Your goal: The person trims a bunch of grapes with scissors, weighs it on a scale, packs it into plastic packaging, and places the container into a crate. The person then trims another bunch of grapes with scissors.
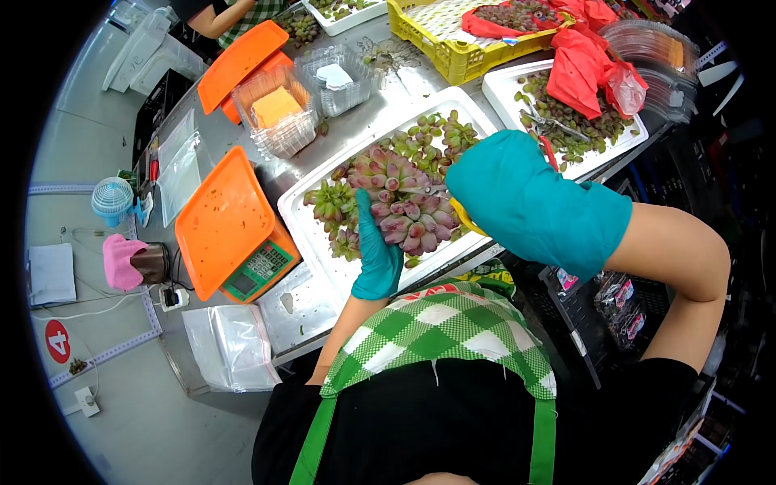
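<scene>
My left hand (377, 257), in a teal glove, is closed around the near left side of a cluster of pink-green succulents (416, 220). My right hand (505, 190), also gloved, grips yellow-handled scissors (467, 217) at the cluster's right side. Their metal blades reach in among the rosettes, and most of the handle is hidden by the glove. Beneath lies a white tray (315, 241) with green rosettes (330, 202) and loose cuttings around the cluster.
An orange scale (226, 222) stands left of the tray, clear plastic boxes (279, 113) behind it. At the back right are a second white tray (638, 133) with cuttings and red bags (578, 69), and a yellow crate (453, 63). Another person's arm (222, 18) shows at top left.
</scene>
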`<state>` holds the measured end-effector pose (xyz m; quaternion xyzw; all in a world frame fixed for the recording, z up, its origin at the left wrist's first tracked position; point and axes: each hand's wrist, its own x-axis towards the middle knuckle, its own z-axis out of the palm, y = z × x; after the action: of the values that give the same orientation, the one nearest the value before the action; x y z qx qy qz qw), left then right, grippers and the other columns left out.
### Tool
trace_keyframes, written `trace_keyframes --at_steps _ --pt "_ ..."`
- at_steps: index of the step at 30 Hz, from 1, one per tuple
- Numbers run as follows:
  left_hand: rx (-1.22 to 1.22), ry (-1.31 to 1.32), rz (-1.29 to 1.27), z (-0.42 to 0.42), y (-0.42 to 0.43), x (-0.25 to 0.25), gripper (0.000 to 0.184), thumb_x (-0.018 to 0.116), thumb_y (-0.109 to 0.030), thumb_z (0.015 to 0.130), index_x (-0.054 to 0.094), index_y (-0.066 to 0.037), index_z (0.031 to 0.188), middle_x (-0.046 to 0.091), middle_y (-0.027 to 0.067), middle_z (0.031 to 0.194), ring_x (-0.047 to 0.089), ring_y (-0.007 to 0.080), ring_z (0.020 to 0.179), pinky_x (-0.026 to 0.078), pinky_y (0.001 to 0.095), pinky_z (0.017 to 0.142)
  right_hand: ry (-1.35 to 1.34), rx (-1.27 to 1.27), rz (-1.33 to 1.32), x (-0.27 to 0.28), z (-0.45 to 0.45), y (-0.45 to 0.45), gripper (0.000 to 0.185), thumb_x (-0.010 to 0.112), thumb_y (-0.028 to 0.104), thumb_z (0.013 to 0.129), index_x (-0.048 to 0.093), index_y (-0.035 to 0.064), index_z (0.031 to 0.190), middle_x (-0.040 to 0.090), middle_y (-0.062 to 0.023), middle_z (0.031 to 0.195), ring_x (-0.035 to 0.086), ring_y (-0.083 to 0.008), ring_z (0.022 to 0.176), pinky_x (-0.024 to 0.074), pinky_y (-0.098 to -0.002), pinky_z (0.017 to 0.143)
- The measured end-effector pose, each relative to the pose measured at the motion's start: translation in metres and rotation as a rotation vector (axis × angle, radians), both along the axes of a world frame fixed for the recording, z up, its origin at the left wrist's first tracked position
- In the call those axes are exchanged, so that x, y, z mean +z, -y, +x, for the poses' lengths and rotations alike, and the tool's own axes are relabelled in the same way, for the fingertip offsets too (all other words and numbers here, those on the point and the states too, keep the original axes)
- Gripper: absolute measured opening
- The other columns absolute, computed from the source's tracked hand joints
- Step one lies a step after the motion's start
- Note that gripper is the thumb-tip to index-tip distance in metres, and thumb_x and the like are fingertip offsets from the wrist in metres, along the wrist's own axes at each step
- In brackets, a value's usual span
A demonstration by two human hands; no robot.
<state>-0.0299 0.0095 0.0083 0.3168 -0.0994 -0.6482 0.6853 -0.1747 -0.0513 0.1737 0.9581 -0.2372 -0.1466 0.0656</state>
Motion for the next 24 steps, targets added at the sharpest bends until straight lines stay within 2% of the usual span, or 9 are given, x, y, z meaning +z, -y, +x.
trace_keyframes --at_steps 1,4,7,10,12,14,17,22,24 --pt "-0.007 -0.008 -0.004 0.001 0.0 -0.001 0.055 0.044 -0.047 0.08 0.036 -0.008 0.117 0.047 0.0084 0.112 0.049 0.0185 0.1 0.043 0.0326 0.085 0.144 0.031 -0.05 -0.006 -0.006 0.001 0.01 0.058 0.012 0.052 0.05 0.0077 0.056 0.043 -0.0056 0.051 0.047 -0.0188 0.047 0.0298 -0.0325 0.04" --pt "-0.023 -0.041 0.033 0.006 0.0 -0.01 0.053 0.045 -0.046 0.08 0.039 -0.007 0.115 0.049 0.0083 0.108 0.052 0.0172 0.095 0.045 0.0309 0.081 0.184 0.121 -0.24 -0.006 -0.013 -0.002 0.009 0.057 0.013 0.053 0.05 0.0078 0.057 0.043 -0.0061 0.051 0.046 -0.0194 0.047 0.0292 -0.0333 0.04" --pt "-0.047 -0.068 0.037 0.001 -0.001 0.0 0.048 0.046 -0.043 0.08 0.041 -0.007 0.113 0.053 0.0072 0.102 0.054 0.0149 0.088 0.048 0.0278 0.074 0.005 0.195 -0.354 -0.004 -0.015 -0.004 0.009 0.056 0.013 0.053 0.05 0.0078 0.057 0.043 -0.0066 0.052 0.044 -0.0191 0.047 0.028 -0.033 0.041" --pt "-0.115 -0.036 0.053 0.006 -0.003 -0.003 0.045 0.047 -0.04 0.081 0.043 -0.008 0.112 0.054 0.0059 0.098 0.056 0.0135 0.084 0.049 0.0257 0.07 -0.114 0.28 -0.502 -0.002 -0.015 -0.006 0.009 0.057 0.021 0.058 0.059 0.0123 0.06 0.049 -0.0038 0.056 0.046 -0.0183 0.053 0.0312 -0.0348 0.042" --pt "-0.157 0.029 0.097 0.009 -0.004 -0.002 0.044 0.047 -0.04 0.081 0.043 -0.008 0.112 0.055 0.0057 0.098 0.056 0.0135 0.084 0.048 0.0252 0.07 -0.005 0.193 -0.037 0.008 -0.012 0.004 0.007 0.055 0.016 0.055 0.052 0.0097 0.057 0.044 -0.0057 0.053 0.044 -0.0182 0.049 0.0285 -0.0329 0.042" --pt "-0.195 0.068 0.137 0.01 -0.004 0.005 0.045 0.047 -0.039 0.081 0.042 -0.008 0.113 0.054 0.0062 0.099 0.056 0.0139 0.085 0.048 0.0257 0.072 0.021 0.193 0.023 0.008 -0.012 0.007 0.008 0.054 0.013 0.053 0.048 0.0085 0.055 0.041 -0.0066 0.051 0.042 -0.0183 0.047 0.0273 -0.032 0.042" --pt "-0.294 0.017 0.125 0.015 -0.001 0.008 0.047 0.047 -0.039 0.081 0.041 -0.008 0.115 0.053 0.0071 0.102 0.055 0.0144 0.087 0.047 0.0269 0.075 -0.002 0.265 -0.284 -0.004 -0.016 0.004 0.009 0.055 0.012 0.051 0.048 0.0085 0.056 0.04 -0.0065 0.05 0.042 -0.0186 0.047 0.0277 -0.0319 0.043" --pt "-0.201 0.213 0.065 0.01 -0.006 0.017 0.046 0.045 -0.037 0.082 0.04 -0.007 0.117 0.05 0.0094 0.109 0.051 0.0178 0.097 0.042 0.031 0.085 0.154 0.208 -0.125 -0.006 -0.017 0.003 0.01 0.055 0.01 0.048 0.048 0.0076 0.054 0.04 -0.0075 0.05 0.042 -0.0196 0.048 0.0278 -0.0319 0.044" --pt "-0.445 -0.235 -0.201 0.018 -0.001 0.011 0.045 0.044 -0.035 0.082 0.04 -0.007 0.117 0.05 0.0097 0.11 0.051 0.0182 0.098 0.042 0.0315 0.086 0.149 0.232 -0.185 -0.004 -0.018 0.0 0.011 0.055 0.01 0.047 0.047 0.0071 0.054 0.039 -0.0077 0.05 0.042 -0.0197 0.048 0.0275 -0.0318 0.044"
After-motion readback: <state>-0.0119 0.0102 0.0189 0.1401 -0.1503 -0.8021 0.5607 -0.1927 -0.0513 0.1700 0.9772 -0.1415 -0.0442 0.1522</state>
